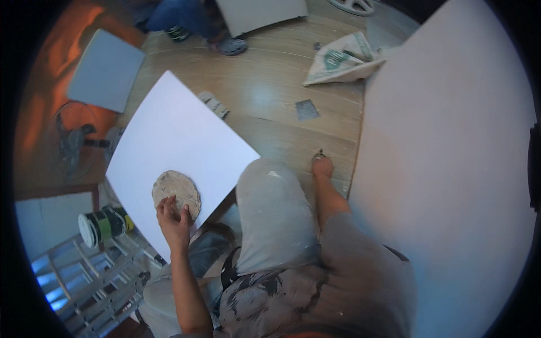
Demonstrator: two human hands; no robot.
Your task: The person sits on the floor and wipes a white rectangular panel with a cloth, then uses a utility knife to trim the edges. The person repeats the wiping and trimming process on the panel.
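A round, flat beige pad [173, 183] with a rough surface and ragged rim lies over the near part of a white square board [180, 124]. On its lower middle my left hand [174, 218] has its fingers bent and its thumb a little apart, gripping or pressing it. What lies under the fingertips is hidden. Low beside the large pale panel on the right, my right hand [323, 167] is closed. A small dark tip [320, 152] pokes out past its fingers, too small to name.
A fan [73, 149], a paint bucket [93, 228] and a metal ladder [84, 276] stand at left. A white sack [338, 62] and a grey square sheet [307, 110] lie ahead on the wooden floor. Another person's leg [186, 19] shows at the back. The pale panel [445, 152] rises on the right.
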